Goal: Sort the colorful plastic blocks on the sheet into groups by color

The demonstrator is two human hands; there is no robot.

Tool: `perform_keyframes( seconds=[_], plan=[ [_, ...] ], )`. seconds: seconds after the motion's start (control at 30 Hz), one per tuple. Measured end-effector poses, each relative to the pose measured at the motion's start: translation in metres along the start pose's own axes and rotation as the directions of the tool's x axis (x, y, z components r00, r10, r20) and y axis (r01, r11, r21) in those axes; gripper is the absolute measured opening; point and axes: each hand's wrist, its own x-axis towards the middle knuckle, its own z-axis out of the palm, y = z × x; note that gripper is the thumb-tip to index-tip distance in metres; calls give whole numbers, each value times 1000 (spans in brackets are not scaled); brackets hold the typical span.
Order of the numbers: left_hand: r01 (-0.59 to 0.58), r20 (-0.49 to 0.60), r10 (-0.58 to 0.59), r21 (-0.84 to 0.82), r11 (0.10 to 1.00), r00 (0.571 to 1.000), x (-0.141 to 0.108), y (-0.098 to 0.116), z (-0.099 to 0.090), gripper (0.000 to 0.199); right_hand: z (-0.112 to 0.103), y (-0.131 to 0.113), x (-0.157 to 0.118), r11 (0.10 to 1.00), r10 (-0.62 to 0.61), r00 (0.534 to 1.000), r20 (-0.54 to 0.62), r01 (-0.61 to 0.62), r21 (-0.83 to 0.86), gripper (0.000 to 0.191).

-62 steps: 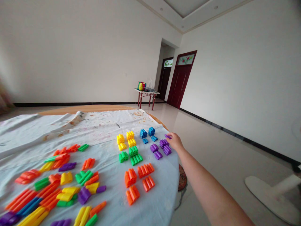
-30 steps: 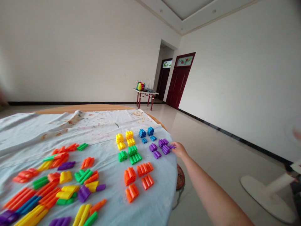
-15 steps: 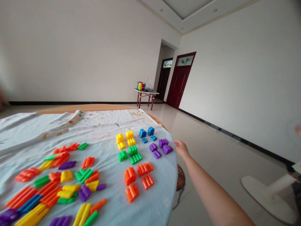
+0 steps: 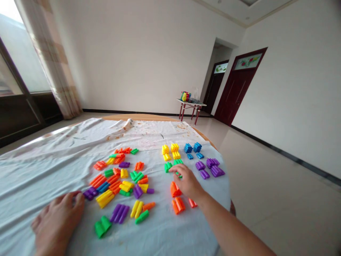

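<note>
Head view: from where I stand, coloured blocks cover much of the surface [image 4: 145,116], grouped by colour towards its right edge and jumbled nearer its left. The right hand [image 4: 188,181] is at the green blocks [image 4: 168,167], in the right half. Its fingers are bent and the thumb is drawn towards them; I see no block there, but whether the tips pinch something, or touch the green blocks at all, I can't tell. The left hand [image 4: 58,218] is low by the near edge, fingers loosely spread, apparently holding nothing, with the thumb just beside a purple cluster [image 4: 90,193]; contact is unclear.

The care, to my eye, belongs under the right wrist. Orange blocks [image 4: 178,206] sit below and beside it, some partly hidden, so a high wrist and a straight drop of the fingertips should spare them. The green blocks stand close together; a narrow pinch seems safer than a broad grab. Just inside the right edge are purple blocks [image 4: 217,171], which a sweeping arm could nudge off. Yellow blocks [image 4: 174,147] and blue blocks [image 4: 197,147], further towards the far edge, are piled in layers and would probably topple if brushed. The left hand does best resting lightly near the mixed blocks [image 4: 105,198], since dragging the wrinkled cloth [image 4: 61,160] could shift everything.
</note>
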Motion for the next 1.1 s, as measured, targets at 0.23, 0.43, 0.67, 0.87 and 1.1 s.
perform_keyframes(
  seconds=[0.23,0.43,0.67,0.87,1.1],
  plan=[
    [47,-3,-47,-29,998,999,-9,9,-11,62,82,-29,12,998,-56,976,209,49,38,31],
    [33,-18,-34,-43,999,999,-10,6,-9,64,113,-32,14,999,14,970,244,-6,-36,32],
    [31,-19,-32,-57,998,999,-11,9,-12,61,110,-36,5,997,-54,965,257,40,60,36],
    [-3,-55,-1,-74,997,998,-8,5,-5,59,108,-50,3,984,54,977,208,-17,-176,21],
    [34,-35,-36,-68,997,999,-5,5,-4,57,108,-63,-1,968,122,945,303,-47,-245,16]
  ],
)
